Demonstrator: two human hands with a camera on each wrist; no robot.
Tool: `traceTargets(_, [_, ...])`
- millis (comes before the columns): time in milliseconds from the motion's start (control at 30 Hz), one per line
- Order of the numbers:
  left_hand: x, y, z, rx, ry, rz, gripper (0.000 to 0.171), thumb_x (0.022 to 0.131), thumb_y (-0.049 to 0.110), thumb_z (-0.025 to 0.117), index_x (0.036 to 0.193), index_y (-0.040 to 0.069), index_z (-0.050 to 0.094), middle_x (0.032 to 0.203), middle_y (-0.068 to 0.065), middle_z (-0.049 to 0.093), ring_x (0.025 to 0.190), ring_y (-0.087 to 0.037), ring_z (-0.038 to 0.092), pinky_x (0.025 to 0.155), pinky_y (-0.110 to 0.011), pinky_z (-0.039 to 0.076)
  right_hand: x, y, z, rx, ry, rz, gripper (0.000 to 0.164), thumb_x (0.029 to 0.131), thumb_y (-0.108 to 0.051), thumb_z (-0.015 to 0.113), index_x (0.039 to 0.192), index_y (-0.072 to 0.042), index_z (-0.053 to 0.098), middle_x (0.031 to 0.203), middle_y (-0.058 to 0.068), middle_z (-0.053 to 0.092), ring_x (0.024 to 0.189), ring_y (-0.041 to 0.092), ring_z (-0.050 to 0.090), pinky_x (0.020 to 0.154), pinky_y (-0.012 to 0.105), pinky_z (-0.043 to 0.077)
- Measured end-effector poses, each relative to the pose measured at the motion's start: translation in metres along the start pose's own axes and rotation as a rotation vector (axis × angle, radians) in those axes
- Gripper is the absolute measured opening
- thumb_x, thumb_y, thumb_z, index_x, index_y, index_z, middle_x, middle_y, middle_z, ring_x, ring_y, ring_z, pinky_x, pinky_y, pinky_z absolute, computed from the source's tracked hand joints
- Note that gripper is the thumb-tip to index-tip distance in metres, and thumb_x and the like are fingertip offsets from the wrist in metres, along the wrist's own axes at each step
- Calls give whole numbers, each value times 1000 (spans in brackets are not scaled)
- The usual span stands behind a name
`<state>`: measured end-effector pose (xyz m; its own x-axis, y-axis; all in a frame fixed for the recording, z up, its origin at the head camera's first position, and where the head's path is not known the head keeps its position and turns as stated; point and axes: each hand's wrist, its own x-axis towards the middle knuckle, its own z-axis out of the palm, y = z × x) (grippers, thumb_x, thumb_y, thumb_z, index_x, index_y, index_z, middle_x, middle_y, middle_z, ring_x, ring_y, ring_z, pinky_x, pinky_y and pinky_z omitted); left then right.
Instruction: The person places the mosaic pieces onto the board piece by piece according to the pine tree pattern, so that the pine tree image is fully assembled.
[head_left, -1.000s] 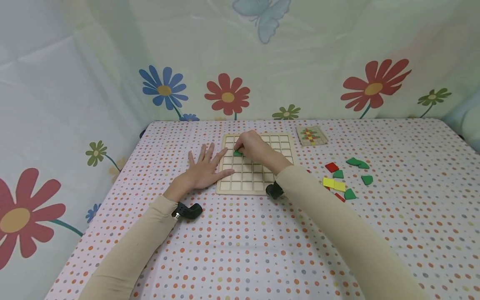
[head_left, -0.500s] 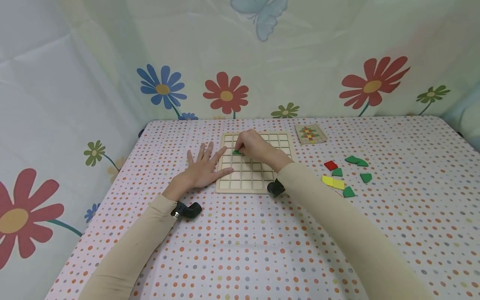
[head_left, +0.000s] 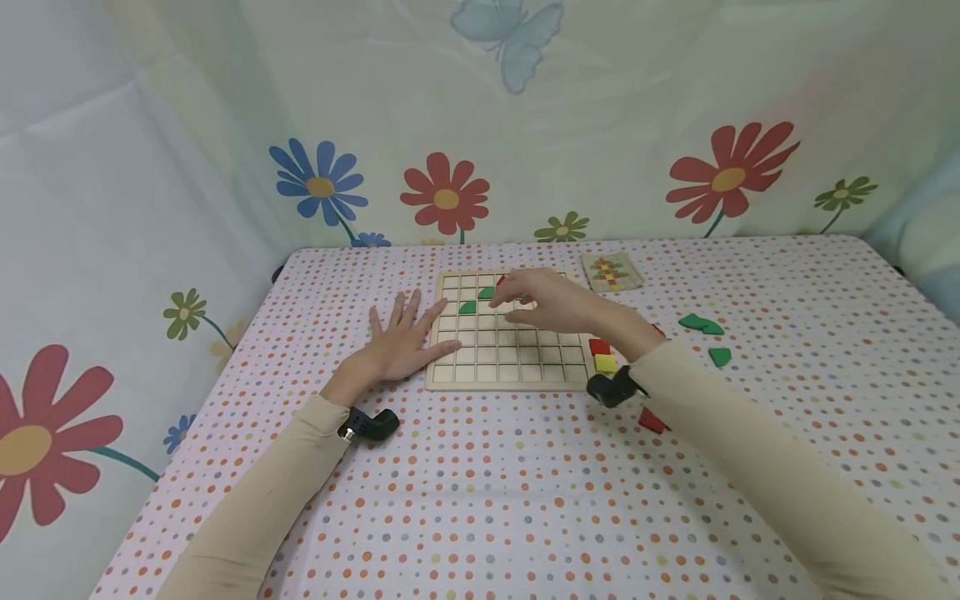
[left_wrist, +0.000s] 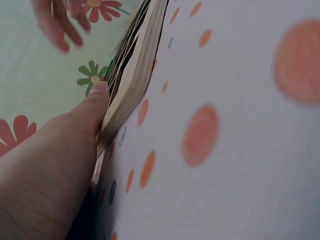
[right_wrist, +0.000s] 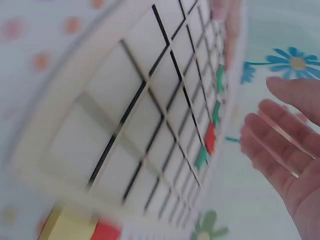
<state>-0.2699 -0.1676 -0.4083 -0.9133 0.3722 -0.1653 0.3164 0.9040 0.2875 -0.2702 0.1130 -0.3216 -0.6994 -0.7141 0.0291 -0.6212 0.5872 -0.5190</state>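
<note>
A wooden grid board (head_left: 487,367) lies on the table in the head view. On its left edge rests my left hand (head_left: 397,343), fingers spread; the left wrist view shows its thumb (left_wrist: 97,95) against the board's rim. My right hand (head_left: 555,304) hovers over the board's upper part, fingers loosely bent and parted, holding nothing. A green quarter-round tile (head_left: 468,307) sits in a square near the left side, and another green tile (head_left: 486,293) is one row up to its right. A red tile (right_wrist: 210,137) also sits in the grid, partly hidden by the right hand in the head view.
Right of the board lie loose tiles: a yellow tile (head_left: 605,363), a red tile (head_left: 652,420), a green tile (head_left: 719,357) and others, some behind the right arm. A pattern card (head_left: 612,272) lies beyond the board's right corner. A flowered curtain (head_left: 615,125) hangs behind the table.
My right hand has let go of the green tile, which now lies in the grid, and has risen and moved right with its fingers apart. The left hand stays in place.
</note>
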Motion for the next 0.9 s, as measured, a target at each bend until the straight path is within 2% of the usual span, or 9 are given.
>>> traceTargets(133, [1, -3, 2, -2, 10, 1, 91, 100, 77, 38, 170, 31, 5, 175, -15, -9, 159, -36, -18, 117, -74, -15, -42, 0, -12, 20, 19, 46, 23, 97, -1, 73, 120, -2, 76, 120, 12, 69, 115, 32, 66, 100, 48, 56])
traceTargets(267, [1, -5, 2, -5, 14, 14, 89, 101, 74, 40, 170, 30, 5, 175, -16, -9, 159, -37, -19, 116, -74, -15, -80, 5, -15, -38, 20, 107, 19, 96, -4, 76, 115, -6, 79, 117, 7, 70, 111, 28, 65, 95, 48, 58])
traceTargets(467, [3, -4, 4, -7, 12, 32, 90, 101, 76, 37, 171, 29, 6, 175, -17, -10, 159, -37, -18, 116, -74, -16, -123, 25, -12, -68, 13, 213, 17, 93, -8, 80, 110, -8, 79, 112, 3, 71, 103, 27, 67, 87, 48, 60])
traceTargets(667, [0, -2, 1, -2, 5, 23, 93, 99, 79, 35, 171, 29, 5, 174, -17, -10, 159, -38, -18, 116, -73, -16, -144, 39, -9, -51, -1, 208, 21, 86, -8, 86, 106, -9, 80, 108, 1, 71, 95, 20, 69, 78, 36, 61])
traceTargets(900, [-4, 1, -3, 15, 0, 6, 91, 101, 75, 38, 171, 28, 5, 175, -16, -10, 159, -38, -17, 117, -74, -14, -145, 43, -1, -80, -28, 211, 25, 82, -7, 89, 105, -5, 80, 101, -2, 70, 84, 12, 67, 73, 28, 60])
